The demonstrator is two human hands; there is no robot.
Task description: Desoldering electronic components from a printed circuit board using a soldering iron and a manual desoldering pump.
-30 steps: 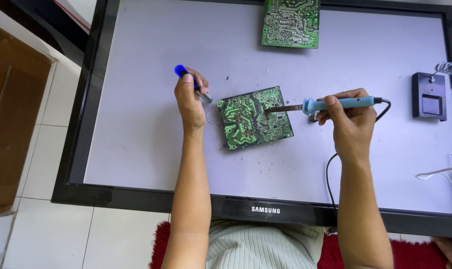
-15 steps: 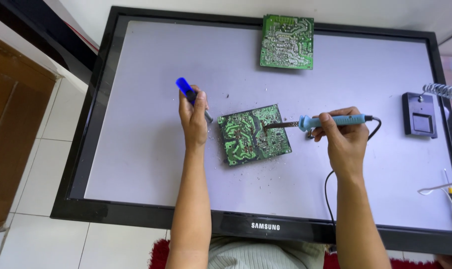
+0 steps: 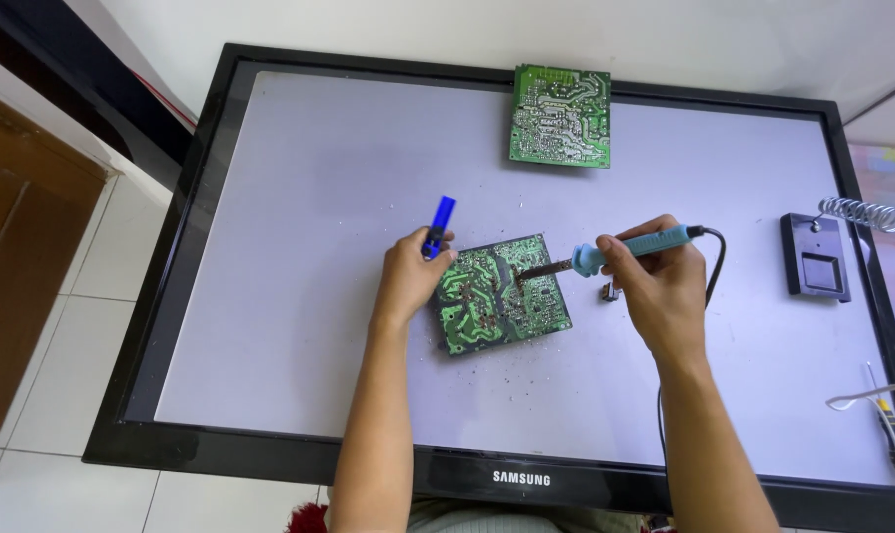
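Note:
A green circuit board [image 3: 502, 294] lies solder side up on the pale face of a flat monitor [image 3: 270, 247]. My left hand [image 3: 410, 276] rests at the board's left edge and grips a blue-handled tool [image 3: 439, 225] that points up and away. My right hand [image 3: 653, 286] holds a light blue soldering iron [image 3: 625, 247]. Its dark tip [image 3: 536, 271] touches the upper middle of the board. The iron's black cord [image 3: 712, 266] loops down past my right wrist.
A second green circuit board [image 3: 560, 115] lies at the monitor's far edge. A black soldering stand with a coiled wire holder [image 3: 818, 255] sits at the right. Thin tools [image 3: 887, 405] lie at the right edge. Small dark bits [image 3: 512, 365] are scattered below the board. Tiled floor lies left.
The view has shifted, so the monitor sits lower in the frame. My left hand has drawn in against the board's left edge. The iron's tip stays on the board.

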